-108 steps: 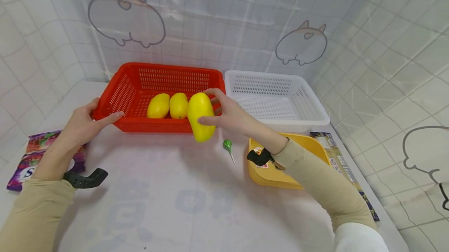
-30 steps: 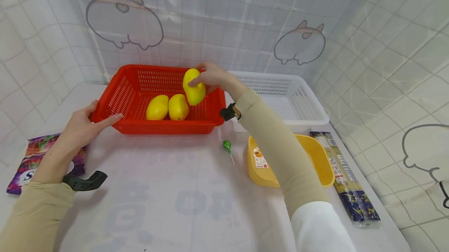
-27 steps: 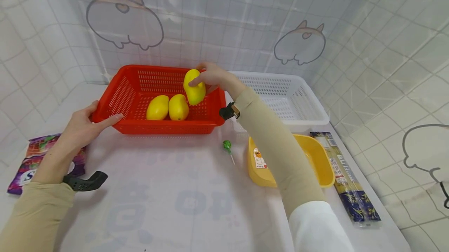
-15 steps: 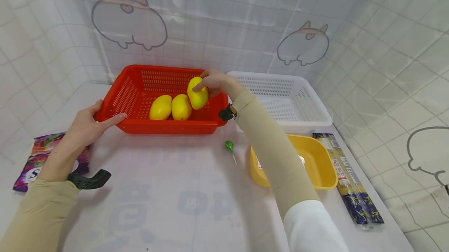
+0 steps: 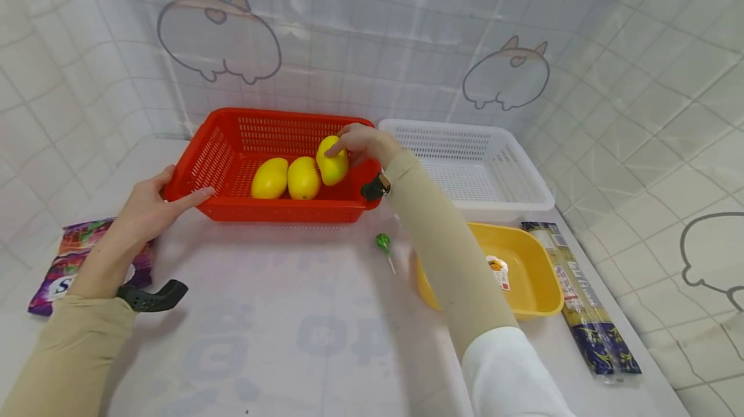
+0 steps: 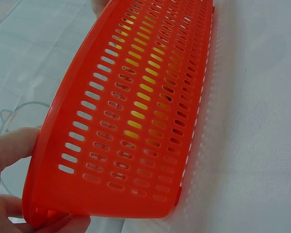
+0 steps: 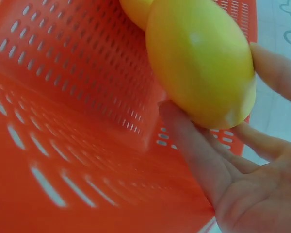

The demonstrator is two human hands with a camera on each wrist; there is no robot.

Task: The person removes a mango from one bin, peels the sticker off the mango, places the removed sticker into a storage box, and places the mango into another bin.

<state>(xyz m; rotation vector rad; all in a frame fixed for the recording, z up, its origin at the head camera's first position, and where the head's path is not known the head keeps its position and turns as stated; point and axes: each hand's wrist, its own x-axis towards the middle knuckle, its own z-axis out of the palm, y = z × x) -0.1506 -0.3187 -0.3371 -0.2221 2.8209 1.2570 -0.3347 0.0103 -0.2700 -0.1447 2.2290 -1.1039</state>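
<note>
In the head view my left hand (image 5: 150, 209) grips the front left corner of a red plastic basket (image 5: 279, 212), thumb over the rim. The left wrist view shows those fingers on both sides of the basket edge (image 6: 53, 116). A yellow mango (image 5: 332, 165) is held at the basket's right end by my right hand (image 5: 369, 143). Thumb and fingers spread around its end in the right wrist view, the mango (image 7: 199, 58) tilted and close to another. Two more mangoes, one at left (image 5: 270, 179) and one in the middle (image 5: 303, 179), lie side by side inside.
A white basket (image 5: 540, 201) stands just right of the red one. Under my right forearm is a yellow tub (image 5: 535, 301), with a long clear-and-blue packet (image 5: 599, 343) beside it. A green lollipop (image 5: 383, 242) and a purple bag (image 5: 49, 294) lie on the table.
The right hand has carried the mango from over the basket's front rim back above its right end, then lowered it inside beside the other two. The left hand keeps its hold on the corner.
</note>
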